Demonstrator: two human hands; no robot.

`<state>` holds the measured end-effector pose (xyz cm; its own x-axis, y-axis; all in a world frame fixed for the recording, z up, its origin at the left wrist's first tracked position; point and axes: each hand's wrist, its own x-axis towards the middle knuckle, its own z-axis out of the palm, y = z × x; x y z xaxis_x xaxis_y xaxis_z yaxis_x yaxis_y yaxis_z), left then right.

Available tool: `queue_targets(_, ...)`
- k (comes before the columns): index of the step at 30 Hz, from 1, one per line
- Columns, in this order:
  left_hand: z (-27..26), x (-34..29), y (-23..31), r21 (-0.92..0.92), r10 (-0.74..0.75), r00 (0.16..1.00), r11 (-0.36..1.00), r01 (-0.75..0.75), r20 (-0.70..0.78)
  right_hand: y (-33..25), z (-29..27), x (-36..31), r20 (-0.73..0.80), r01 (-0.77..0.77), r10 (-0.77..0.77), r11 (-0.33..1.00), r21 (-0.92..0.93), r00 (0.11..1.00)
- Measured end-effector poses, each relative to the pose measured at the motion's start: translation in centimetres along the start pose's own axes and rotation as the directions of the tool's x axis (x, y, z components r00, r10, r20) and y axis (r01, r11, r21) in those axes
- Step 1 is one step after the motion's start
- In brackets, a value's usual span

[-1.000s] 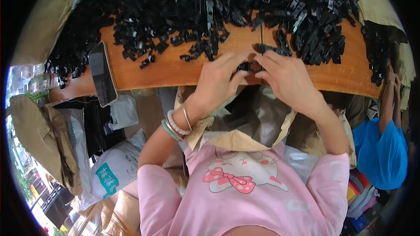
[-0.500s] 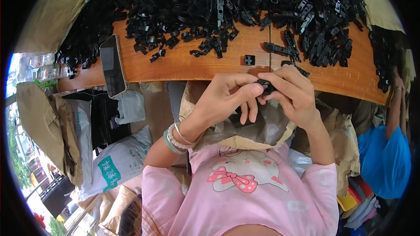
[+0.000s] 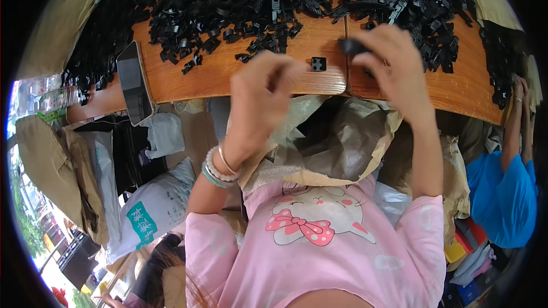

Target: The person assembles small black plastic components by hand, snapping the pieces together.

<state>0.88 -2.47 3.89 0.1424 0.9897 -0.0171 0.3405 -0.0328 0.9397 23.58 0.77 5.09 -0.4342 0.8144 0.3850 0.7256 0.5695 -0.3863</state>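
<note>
My right hand [image 3: 395,71] is over the table edge, its thumb and fingers closed around a long black plastic part [image 3: 353,47], blurred by motion. My left hand [image 3: 257,100] hangs above the left rim of an open paper sack, its fingers bent and smeared by motion, so I cannot tell if anything is in them. A small square black piece with round holes [image 3: 319,64] lies on the wooden table between the hands. The open sack [image 3: 308,178], with a grey woven lining, is in front of my body; its inside is dark.
Heaps of black plastic parts [image 3: 228,0] cover the back of the table [image 3: 188,82]. A phone [image 3: 134,82] stands tilted at the left edge. White sacks [image 3: 154,211] are on the left below. A person in blue [image 3: 502,194] sits at the right.
My hands have parted. The left moved left, away from the small black part both were holding; the right moved up to the table and took a long black part. The view shifted slightly.
</note>
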Motion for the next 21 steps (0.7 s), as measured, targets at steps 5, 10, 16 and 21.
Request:
queue_targets(5,-1.6,1.5,-2.4,0.471,0.29,0.943,0.863,-0.184,-0.162,4.2,-1.0,1.9,0.076,0.01,-0.002,0.995,-0.098,0.997)
queue_targets(10,-0.5,2.1,-3.0,0.555,0.383,0.914,0.793,-0.251,-0.134,5.0,-0.3,5.0,-0.05,0.067,-0.103,0.878,-0.474,0.993)
queue_targets(16,-0.6,1.4,-2.9,0.403,0.246,0.959,0.899,-0.171,-0.144,2.3,-1.0,6.1,-0.009,0.074,-0.087,0.889,-0.452,0.996)
queue_targets(21,-0.9,0.8,-3.1,0.541,0.314,0.945,0.813,-0.215,-0.096,2.6,-2.1,2.7,-0.265,-0.105,0.047,0.972,-0.21,0.963)
